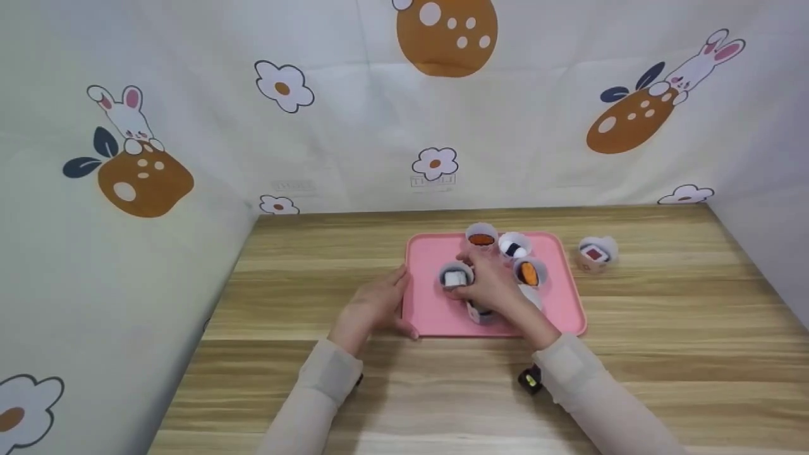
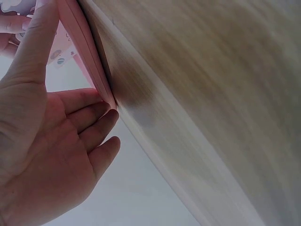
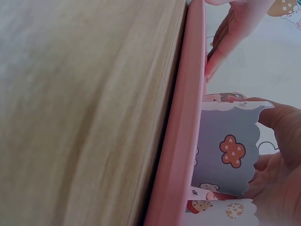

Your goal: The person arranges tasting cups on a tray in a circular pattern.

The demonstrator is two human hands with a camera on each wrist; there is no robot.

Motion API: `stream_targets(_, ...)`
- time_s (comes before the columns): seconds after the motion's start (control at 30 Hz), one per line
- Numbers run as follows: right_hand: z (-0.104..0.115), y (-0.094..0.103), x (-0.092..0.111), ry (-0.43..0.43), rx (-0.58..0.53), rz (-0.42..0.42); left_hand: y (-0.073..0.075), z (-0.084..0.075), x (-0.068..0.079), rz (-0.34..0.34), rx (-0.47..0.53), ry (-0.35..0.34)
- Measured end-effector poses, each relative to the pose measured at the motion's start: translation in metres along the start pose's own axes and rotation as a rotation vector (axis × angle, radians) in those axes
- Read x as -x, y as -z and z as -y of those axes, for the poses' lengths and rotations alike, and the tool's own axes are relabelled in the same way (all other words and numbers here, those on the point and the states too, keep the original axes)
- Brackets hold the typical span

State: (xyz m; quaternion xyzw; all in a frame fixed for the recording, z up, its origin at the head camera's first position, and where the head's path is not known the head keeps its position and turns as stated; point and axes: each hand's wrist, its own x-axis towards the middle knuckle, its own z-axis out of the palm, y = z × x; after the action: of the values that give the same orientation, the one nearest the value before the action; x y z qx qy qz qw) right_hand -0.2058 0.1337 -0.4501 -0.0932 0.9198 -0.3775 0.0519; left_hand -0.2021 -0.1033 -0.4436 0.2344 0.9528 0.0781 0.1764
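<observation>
A pink tray (image 1: 422, 315) lies on the wooden table with several small paper cups on it. My left hand (image 1: 374, 304) rests at the tray's left edge, its fingers fairly straight and touching the rim, the thumb at the near corner. My right hand (image 1: 496, 281) reaches over the tray and grips a paper cup (image 1: 444, 282) holding a white piece (image 1: 455, 279), fingers on the far side and thumb on the near side. Under that wrist stands another cup (image 3: 225, 146), grey-blue with a flower print, partly hidden from above.
Other cups on the tray hold an orange piece (image 1: 528, 274), a reddish-brown piece (image 1: 481, 240) and a black-and-white piece (image 1: 515, 248). One cup (image 1: 594, 259) with a red-centred white piece stands off the tray at right. A patterned cloth (image 1: 354, 158) hangs behind the table.
</observation>
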Motion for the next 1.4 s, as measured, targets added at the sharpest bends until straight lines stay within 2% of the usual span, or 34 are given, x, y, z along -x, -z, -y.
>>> stream_targets(0.3, 0.001, 0.003, 0.002, -0.011, 0.023, 0.023, -0.001, 0.000, -0.001, 0.004, 0.004, 0.006)
stream_targets(0.47, 0.003, 0.007, 0.003, -0.048, -0.032, 0.041, 0.000, 0.000, 0.000, 0.008, 0.014, 0.017)
stream_targets(0.6, 0.003, 0.011, 0.004, -0.029, -0.083, 0.048, 0.000, 0.000, -0.001, 0.001, -0.003, 0.011)
stream_targets(1.07, 0.000, 0.027, 0.012, 0.018, -0.116, 0.016, 0.000, -0.001, -0.002, 0.000, -0.012, 0.012)
stream_targets(1.4, -0.004, 0.043, 0.018, 0.019, -0.151, -0.021, -0.002, -0.001, -0.004, 0.005, 0.003, 0.027)
